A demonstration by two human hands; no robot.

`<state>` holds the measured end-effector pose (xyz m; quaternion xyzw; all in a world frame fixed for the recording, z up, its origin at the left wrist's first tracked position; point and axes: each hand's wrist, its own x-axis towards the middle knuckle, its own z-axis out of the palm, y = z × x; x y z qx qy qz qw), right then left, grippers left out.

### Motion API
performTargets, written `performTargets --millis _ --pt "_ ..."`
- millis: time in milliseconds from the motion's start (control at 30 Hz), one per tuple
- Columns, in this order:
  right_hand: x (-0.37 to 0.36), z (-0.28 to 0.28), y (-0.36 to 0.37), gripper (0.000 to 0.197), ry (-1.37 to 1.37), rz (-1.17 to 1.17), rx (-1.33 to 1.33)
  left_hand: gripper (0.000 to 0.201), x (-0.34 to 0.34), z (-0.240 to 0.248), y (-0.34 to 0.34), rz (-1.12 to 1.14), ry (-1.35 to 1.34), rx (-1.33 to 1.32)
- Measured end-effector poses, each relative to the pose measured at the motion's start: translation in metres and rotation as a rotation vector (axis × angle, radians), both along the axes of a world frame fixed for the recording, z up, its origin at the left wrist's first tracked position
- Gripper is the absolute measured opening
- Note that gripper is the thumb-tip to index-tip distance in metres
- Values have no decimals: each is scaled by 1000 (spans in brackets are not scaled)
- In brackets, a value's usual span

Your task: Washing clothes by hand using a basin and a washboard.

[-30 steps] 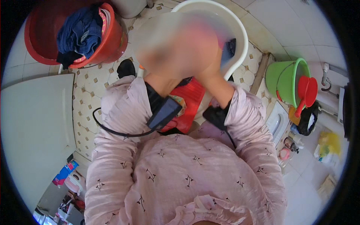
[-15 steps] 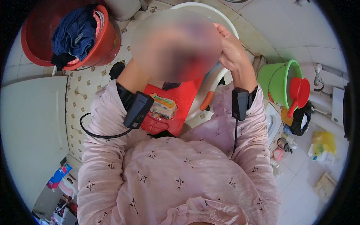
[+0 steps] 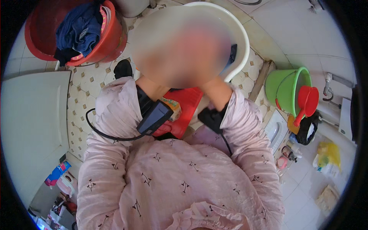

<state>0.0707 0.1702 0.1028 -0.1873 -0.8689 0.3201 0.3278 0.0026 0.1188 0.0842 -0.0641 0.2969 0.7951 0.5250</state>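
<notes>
A blurred patch covers both my hands and whatever lies between them, so their fingers cannot be made out. My left hand [image 3: 155, 69] and my right hand [image 3: 203, 73] are close together over a white basin [image 3: 245, 42]. Within the blur are smeared pinkish and dark tones. Dark cloth [image 3: 233, 54] shows inside the basin at its right. Below the hands, a red washboard [image 3: 188, 111] slopes toward me. On it, partly hidden by my left forearm, rests a yellow-and-orange soap package [image 3: 174, 108].
A red bucket [image 3: 115, 42] with blue denim clothing [image 3: 82, 34] stands at the far left. To the right is a green bucket [image 3: 281, 90] with a red dipper [image 3: 308, 100]. Bottles [image 3: 288, 153] and a yellow bag [image 3: 329, 155] lie farther right. A pale door panel [image 3: 34, 122] is at left.
My right hand has moved left and inward from the basin's right side, toward my left hand. My left forearm has shifted slightly right, covering more of the soap package.
</notes>
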Motion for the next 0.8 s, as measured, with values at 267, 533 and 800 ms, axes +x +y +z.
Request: performTargets --millis 267,533,800 --pt "16 -1 -38 21 85 153 -224 23 -17 11 -6 54 233 -404" --pt "0 -18 9 36 33 12 11 25 -13 -10 -7 -50 152 -171" --pt "15 2 35 81 -93 615 -32 58 -32 40 -12 -285 21 -317"
